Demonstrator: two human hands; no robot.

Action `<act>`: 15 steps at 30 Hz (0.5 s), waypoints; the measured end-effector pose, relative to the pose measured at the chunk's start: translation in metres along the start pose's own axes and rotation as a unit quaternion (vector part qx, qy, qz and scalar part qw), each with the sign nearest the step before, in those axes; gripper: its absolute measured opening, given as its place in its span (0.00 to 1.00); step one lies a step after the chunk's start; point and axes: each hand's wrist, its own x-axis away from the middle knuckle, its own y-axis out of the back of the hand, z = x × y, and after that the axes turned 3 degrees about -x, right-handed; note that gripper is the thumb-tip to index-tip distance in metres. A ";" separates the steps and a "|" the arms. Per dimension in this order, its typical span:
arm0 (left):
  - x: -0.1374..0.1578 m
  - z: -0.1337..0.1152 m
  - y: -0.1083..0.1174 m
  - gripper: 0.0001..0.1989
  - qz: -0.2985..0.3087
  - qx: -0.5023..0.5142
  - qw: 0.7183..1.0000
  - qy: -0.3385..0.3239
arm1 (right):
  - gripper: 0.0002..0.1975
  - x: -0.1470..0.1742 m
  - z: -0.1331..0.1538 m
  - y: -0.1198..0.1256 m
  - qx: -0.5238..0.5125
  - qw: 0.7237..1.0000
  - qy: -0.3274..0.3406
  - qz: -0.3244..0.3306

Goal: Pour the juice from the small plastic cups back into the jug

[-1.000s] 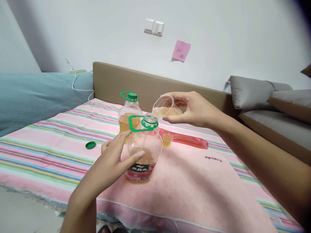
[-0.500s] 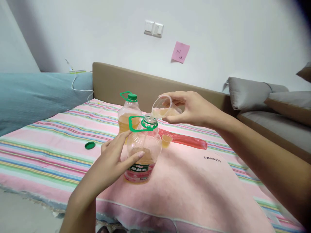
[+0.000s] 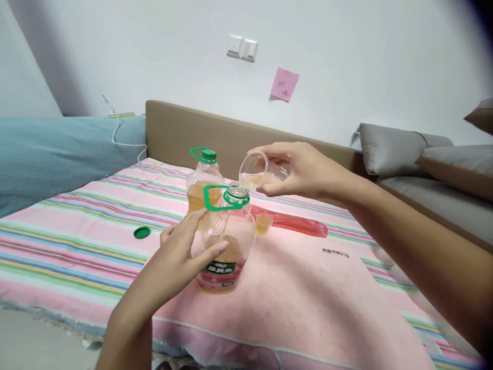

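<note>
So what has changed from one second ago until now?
The right hand has tipped the clear cup a little steeper over the open bottle, and less yellow liquid remains in the cup. The left hand still steadies the bottle. The capped bottle, small cup and green cap have not moved.

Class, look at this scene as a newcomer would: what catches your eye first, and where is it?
At the centre, the right hand tips a clear plastic cup of yellowish liquid over the open mouth of a green-handled bottle, which the left hand steadies on the pink towel. Behind stands a second, capped bottle; a loose green cap lies left on the striped sheet.
</note>
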 end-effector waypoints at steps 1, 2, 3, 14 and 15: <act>0.000 0.000 0.000 0.35 0.000 0.000 1.000 -0.001 | 0.27 0.000 0.001 0.000 0.002 1.000 0.002 0.001; 0.000 0.000 0.000 0.35 -0.001 0.000 1.000 -0.001 | 0.27 0.000 0.001 0.001 0.005 1.000 0.003 0.004; 0.000 0.000 0.000 0.35 -0.001 0.000 1.000 -0.001 | 0.27 0.000 0.002 0.002 0.008 1.000 0.005 0.007; 0.002 0.002 0.000 0.34 -0.002 -0.013 1.000 -0.001 | 0.25 -0.004 0.005 0.007 0.053 0.997 0.045 0.028; 0.002 0.002 0.000 0.34 -0.003 -0.013 1.000 -0.003 | 0.24 -0.005 0.005 0.007 0.059 0.997 0.047 0.033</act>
